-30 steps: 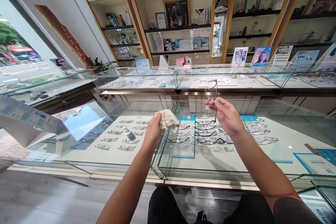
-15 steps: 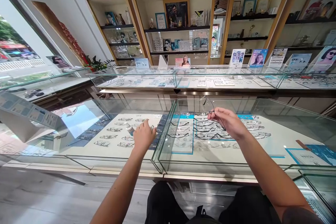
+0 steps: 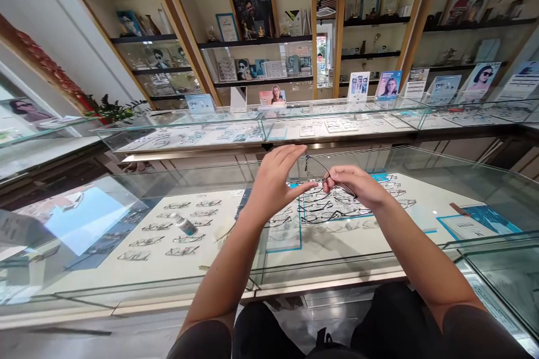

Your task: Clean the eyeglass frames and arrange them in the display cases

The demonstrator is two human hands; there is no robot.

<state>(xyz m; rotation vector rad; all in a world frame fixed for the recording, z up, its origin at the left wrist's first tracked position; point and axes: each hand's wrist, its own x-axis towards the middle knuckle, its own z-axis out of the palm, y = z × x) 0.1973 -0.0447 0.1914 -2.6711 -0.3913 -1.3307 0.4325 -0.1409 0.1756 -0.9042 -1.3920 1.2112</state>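
Note:
Thin dark-framed eyeglasses (image 3: 325,167) are pinched in my right hand (image 3: 356,182), raised over the glass counter. My left hand (image 3: 275,182) is up at the left side of the glasses, thumb and fingers spread apart around their left end; whether it touches them I cannot tell. A small white bottle with a bluish label (image 3: 184,224) lies on the counter glass to the left. Near my left forearm is a pale cloth (image 3: 224,231), partly hidden by the arm. Rows of eyeglasses (image 3: 322,214) show under the glass below my hands.
The glass display counter (image 3: 337,265) spans the front. Behind it stands another glass case (image 3: 219,140) with small signs on top. Wooden shelves (image 3: 314,39) with pictures and trophies line the back wall. A plant (image 3: 113,109) is at the left.
My left hand has left the area by the bottle and risen rightward to the glasses. The view has shifted right. My right hand still holds the glasses.

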